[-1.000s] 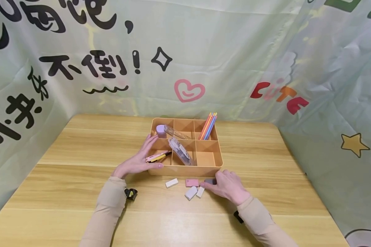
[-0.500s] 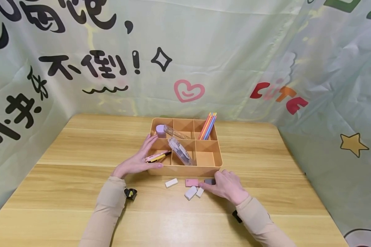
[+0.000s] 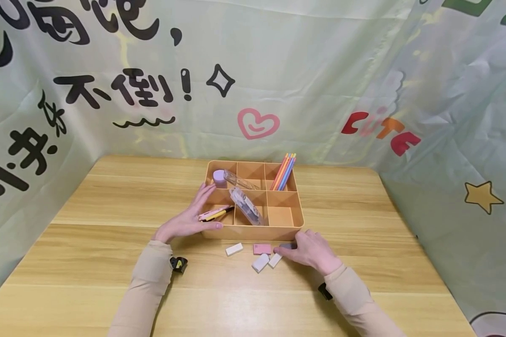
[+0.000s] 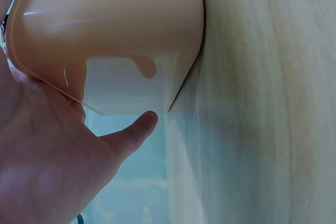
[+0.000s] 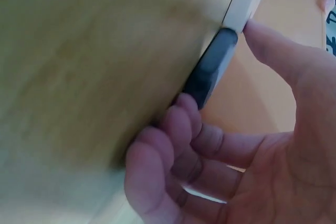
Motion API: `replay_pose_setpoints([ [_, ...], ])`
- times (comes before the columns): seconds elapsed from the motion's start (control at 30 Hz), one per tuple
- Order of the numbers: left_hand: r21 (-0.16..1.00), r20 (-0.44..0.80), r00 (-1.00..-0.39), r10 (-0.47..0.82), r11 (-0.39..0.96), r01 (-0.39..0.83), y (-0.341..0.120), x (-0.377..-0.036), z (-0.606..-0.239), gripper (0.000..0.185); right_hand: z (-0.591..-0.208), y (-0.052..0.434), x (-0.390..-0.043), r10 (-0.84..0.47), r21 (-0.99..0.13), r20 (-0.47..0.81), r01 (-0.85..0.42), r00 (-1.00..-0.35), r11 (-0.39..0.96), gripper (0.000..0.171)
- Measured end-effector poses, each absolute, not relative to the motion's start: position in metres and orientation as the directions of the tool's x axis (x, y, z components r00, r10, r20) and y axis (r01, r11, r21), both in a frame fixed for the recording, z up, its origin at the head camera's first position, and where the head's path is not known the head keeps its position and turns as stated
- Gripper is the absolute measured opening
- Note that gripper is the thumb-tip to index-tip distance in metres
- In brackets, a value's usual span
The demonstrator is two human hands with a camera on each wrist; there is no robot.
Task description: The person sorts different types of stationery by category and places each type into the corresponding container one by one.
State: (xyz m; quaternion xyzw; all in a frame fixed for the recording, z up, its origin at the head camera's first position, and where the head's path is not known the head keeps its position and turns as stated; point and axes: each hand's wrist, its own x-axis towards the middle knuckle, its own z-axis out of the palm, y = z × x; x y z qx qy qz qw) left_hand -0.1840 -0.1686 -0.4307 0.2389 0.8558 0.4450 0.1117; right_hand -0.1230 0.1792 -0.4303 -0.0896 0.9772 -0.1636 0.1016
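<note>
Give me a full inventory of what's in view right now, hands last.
Table: one, light wood.
Organizer tray: one, orange, six compartments, mid-table.
Pencils: a few, mixed colours, back right compartment.
Clear case: one, front middle compartment, leaning.
Lilac-capped tube: one, back left compartment.
Pens: two, pink and yellow, front left compartment.
White erasers: three, table in front of tray.
Pink eraser: one, in front of tray.
Dark eraser: one, between right fingers.
Left hand: holds tray's left corner.
Right hand: pinches dark eraser.
</note>
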Motion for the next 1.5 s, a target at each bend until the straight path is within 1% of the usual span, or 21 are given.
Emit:
replay_pose_setpoints([
  [0.13, 0.815, 0.020, -0.863, 0.505, 0.491, 0.306, -0.169, -0.184, -0.431, 0.113, -0.429, 0.181, -0.126, -0.211, -0.357, -0.185, -0.135, -0.960, 0.924, 0.056],
  [0.2, 0.816, 0.020, -0.864, 0.504, 0.491, 0.306, -0.169, -0.184, -0.432, 0.113, -0.428, 0.182, -0.126, -0.208, -0.356, -0.201, -0.126, -0.957, 0.926, 0.059],
  [0.43, 0.824, 0.024, -0.859, 0.512, 0.476, 0.307, -0.170, -0.184, -0.431, 0.113, -0.427, 0.185, -0.127, -0.210, -0.372, -0.212, -0.120, -0.954, 0.920, 0.050],
  [0.6, 0.825, 0.025, -0.858, 0.513, 0.475, 0.308, -0.169, -0.185, -0.432, 0.113, -0.428, 0.188, -0.127, -0.202, -0.360, -0.230, -0.110, -0.952, 0.926, 0.052],
  [0.77, 0.826, 0.029, -0.858, 0.513, 0.471, 0.310, -0.170, -0.186, -0.433, 0.113, -0.429, 0.193, -0.128, -0.205, -0.375, -0.213, -0.113, -0.955, 0.920, 0.054],
  [1.0, 0.824, 0.034, -0.857, 0.514, 0.471, 0.315, -0.169, -0.186, -0.433, 0.113, -0.431, 0.205, -0.128, -0.173, -0.424, -0.200, -0.074, -0.964, 0.903, 0.052],
  [1.17, 0.825, 0.025, -0.859, 0.511, 0.474, 0.306, -0.169, -0.185, -0.432, 0.113, -0.427, 0.213, -0.130, -0.182, -0.432, -0.158, -0.098, -0.970, 0.897, 0.045],
  [1.37, 0.832, 0.020, -0.857, 0.515, 0.466, 0.300, -0.169, -0.185, -0.432, 0.112, -0.422, 0.221, -0.133, -0.193, -0.447, -0.057, -0.148, -0.980, 0.882, 0.036],
  [1.5, 0.836, 0.020, -0.855, 0.519, 0.460, 0.298, -0.170, -0.185, -0.433, 0.112, -0.420, 0.225, -0.135, -0.187, -0.436, 0.019, -0.177, -0.982, 0.882, 0.032],
])
